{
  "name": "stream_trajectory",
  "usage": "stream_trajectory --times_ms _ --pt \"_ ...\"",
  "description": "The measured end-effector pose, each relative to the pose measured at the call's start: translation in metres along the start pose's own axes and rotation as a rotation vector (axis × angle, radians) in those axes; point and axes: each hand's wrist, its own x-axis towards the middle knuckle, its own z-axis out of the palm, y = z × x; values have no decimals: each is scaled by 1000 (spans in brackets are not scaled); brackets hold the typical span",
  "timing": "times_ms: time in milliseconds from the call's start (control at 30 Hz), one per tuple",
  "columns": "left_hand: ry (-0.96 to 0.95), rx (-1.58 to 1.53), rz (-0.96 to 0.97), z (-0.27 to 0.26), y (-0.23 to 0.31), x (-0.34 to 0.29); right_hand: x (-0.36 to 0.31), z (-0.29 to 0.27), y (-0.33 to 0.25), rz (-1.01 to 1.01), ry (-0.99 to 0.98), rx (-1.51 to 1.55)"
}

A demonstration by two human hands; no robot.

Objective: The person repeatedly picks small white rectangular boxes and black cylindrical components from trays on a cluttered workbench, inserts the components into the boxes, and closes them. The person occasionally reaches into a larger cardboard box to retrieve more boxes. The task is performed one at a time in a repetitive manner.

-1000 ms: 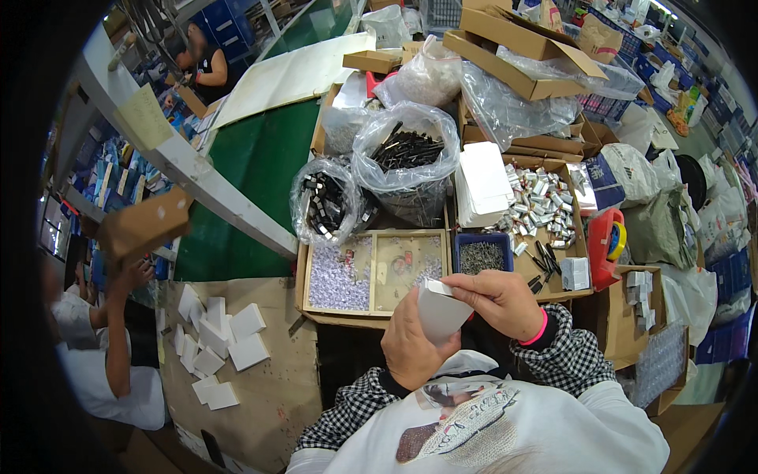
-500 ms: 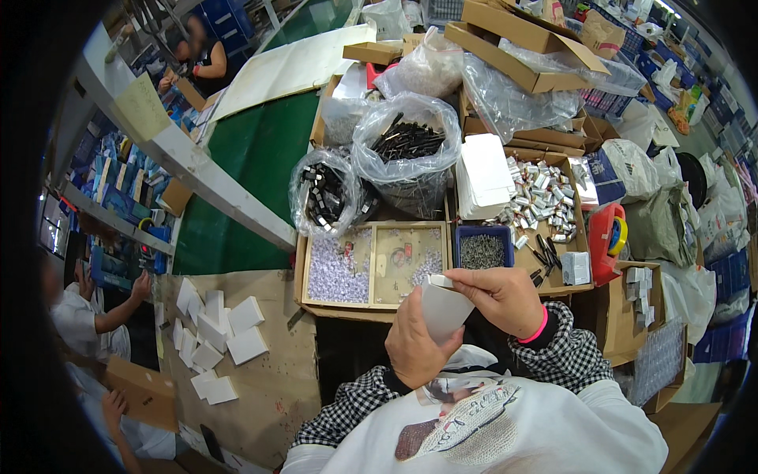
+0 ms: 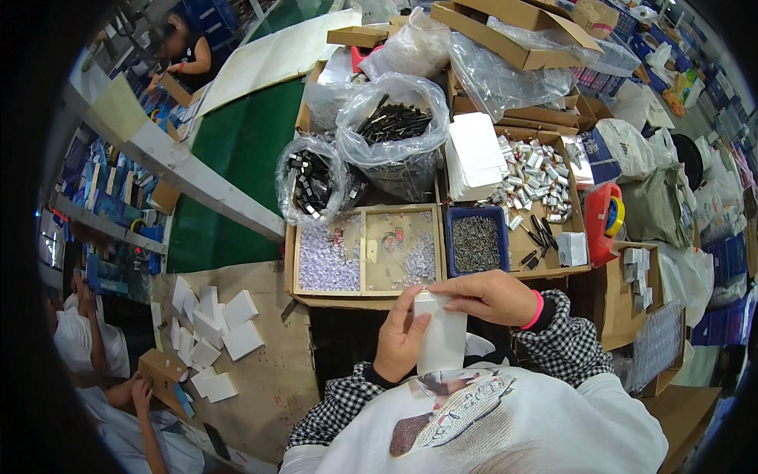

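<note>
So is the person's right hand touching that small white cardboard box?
Touching. The head view shows the right hand with fingers laid over the top of the white cardboard box.

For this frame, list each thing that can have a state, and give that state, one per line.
Small white cardboard box: upright, held in both hands, top flap being pressed.
Left hand: gripping the box's side.
Right hand: fingers over the box's top.
Two clear plastic bags of dark parts: open at the top.
Blue plastic bin of small dark pieces: nearly full.
Divided wooden tray: left compartment fuller than right.
Stack of white cards: piled, slightly uneven.
</note>
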Motion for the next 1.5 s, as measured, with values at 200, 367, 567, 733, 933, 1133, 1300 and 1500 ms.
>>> stream_trajectory --times_ms 200,367,567,733,933,1133,1300,1500 --pt "18 -188 -5 -3 9 -2 -24 34 4 170 277 453" --pt "-59 -161 -13 -5 9 0 -36 40 9 193 298 492" --pt "-106 -134 5 -5 6 4 -33 38 6 66 383 314" --pt "-42 -192 38 -2 7 10 -29 38 4 101 405 374" --pt "-67 -214 -14 -1 6 10 -30 37 13 183 344 484" --pt "-77 -66 84 0 2 7 -31 38 13 184 334 416" --pt "-10 -127 -4 2 4 8 -21 30 12 104 339 392" --pt "-63 -169 112 5 9 7 -22 28 7 92 299 457"
